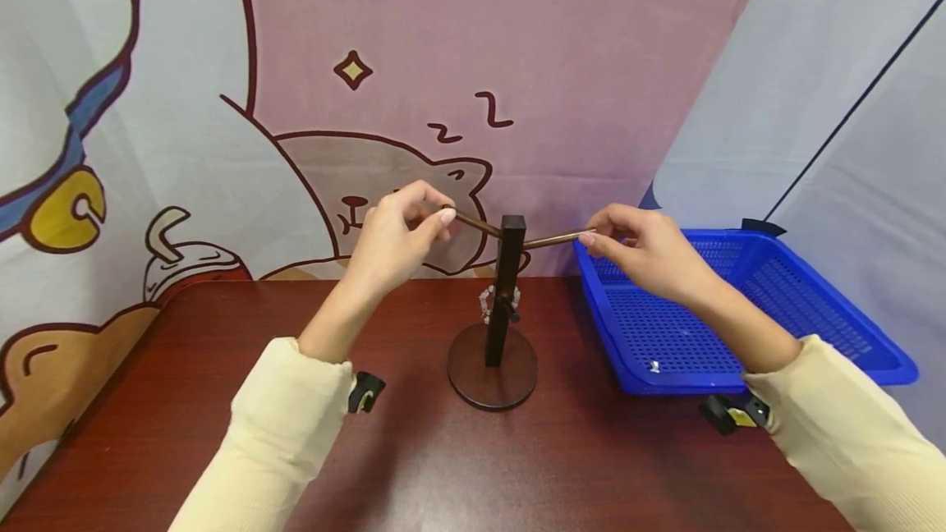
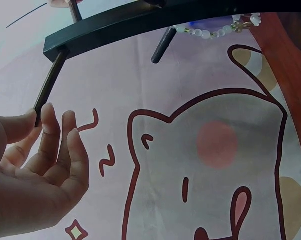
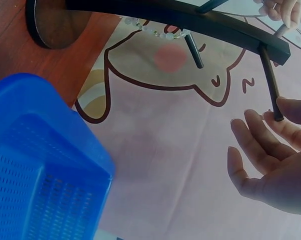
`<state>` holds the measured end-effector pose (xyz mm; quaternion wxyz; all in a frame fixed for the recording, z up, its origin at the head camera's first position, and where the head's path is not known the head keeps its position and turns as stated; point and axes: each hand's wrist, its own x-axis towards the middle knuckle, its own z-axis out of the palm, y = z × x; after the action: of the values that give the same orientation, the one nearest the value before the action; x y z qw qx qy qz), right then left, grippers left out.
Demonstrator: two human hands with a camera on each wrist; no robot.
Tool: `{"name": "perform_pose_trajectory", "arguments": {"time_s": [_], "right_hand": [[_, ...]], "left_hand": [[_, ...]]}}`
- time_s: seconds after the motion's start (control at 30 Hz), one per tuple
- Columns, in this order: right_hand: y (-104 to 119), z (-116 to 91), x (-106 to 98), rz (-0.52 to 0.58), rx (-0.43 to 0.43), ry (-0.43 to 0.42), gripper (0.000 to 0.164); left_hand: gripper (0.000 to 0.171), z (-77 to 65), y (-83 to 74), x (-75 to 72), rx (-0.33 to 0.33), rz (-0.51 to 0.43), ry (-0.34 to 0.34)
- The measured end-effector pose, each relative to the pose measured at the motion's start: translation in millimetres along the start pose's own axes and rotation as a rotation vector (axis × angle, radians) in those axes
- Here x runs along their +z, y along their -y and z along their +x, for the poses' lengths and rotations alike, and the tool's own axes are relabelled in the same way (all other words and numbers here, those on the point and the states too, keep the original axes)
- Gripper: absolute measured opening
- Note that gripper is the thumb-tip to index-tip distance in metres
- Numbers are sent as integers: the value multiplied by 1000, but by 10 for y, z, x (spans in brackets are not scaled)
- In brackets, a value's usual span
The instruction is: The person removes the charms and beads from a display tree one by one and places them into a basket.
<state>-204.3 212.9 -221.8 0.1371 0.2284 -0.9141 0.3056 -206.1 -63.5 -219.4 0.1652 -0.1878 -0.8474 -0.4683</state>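
Note:
A dark wooden stand (image 1: pixel 507 282) rises upright from a round base (image 1: pixel 473 380) on the table. Through the top of its post runs a thin brown rod (image 1: pixel 550 240), jutting out on both sides. My left hand (image 1: pixel 395 232) pinches the rod's left end between thumb and index finger, the other fingers loosely bent in the left wrist view. At the opposite end, my right hand (image 1: pixel 646 249) holds the rod tip between thumb and index finger. Lower on the post, a beaded bracelet (image 2: pixel 205 34) of pale beads hangs by a shorter dark peg (image 2: pixel 164 46).
A blue plastic basket (image 1: pixel 609 343) stands on the right side of the table, under my right forearm. One small whitish thing (image 1: pixel 654 367) lies in it near the front. Behind the reddish-brown table (image 1: pixel 414 466) hangs a pink cartoon cloth (image 1: pixel 576 64).

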Motion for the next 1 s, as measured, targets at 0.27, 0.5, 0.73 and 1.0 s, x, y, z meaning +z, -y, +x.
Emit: {"name": "perform_pose_trajectory", "arguments": {"time_s": [0.27, 0.5, 0.73, 1.0], "right_hand": [[-6, 4, -18, 2, 11, 22, 15], [-17, 12, -17, 5, -1, 26, 14], [-9, 9, -28, 15, 2, 30, 14], [7, 3, -28, 25, 24, 43, 15]], "left_hand": [[10, -16, -13, 8, 11, -17, -28], [11, -28, 5, 9, 10, -24, -39], [25, -82, 29, 39, 11, -61, -35], [37, -237, 69, 204, -1, -30, -51]]}}
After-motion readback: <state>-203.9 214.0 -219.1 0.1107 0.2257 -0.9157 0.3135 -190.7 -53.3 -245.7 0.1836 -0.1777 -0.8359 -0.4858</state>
